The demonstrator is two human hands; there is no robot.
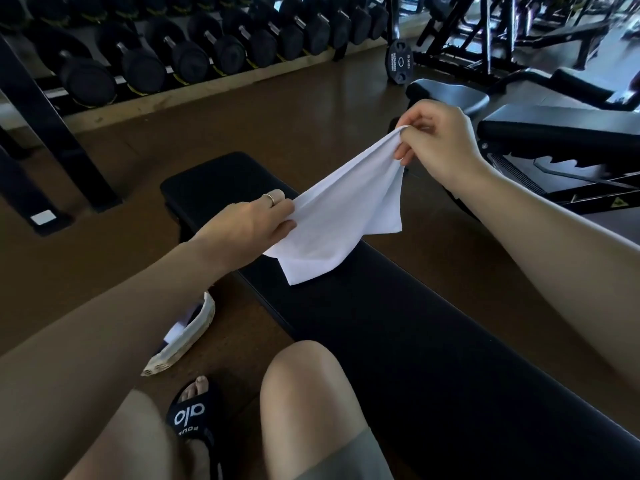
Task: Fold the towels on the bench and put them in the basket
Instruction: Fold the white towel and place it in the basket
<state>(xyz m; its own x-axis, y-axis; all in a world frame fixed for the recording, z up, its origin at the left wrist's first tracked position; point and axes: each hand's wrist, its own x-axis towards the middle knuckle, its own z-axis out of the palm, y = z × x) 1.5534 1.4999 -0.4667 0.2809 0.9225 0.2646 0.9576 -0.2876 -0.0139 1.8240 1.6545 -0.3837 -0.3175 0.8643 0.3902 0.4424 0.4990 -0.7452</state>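
Towel stretched between both hands' grip.

**Readable markings**

The black slide sandal bears "alo" in white across its strap, seen upside down. The weight plate by the rack reads "10KG"; its other lettering is too small to read.

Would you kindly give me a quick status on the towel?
Both hands pinch the white towel, left grip, right grip. Stretched above bench, unfolded. Basket unobstructed.
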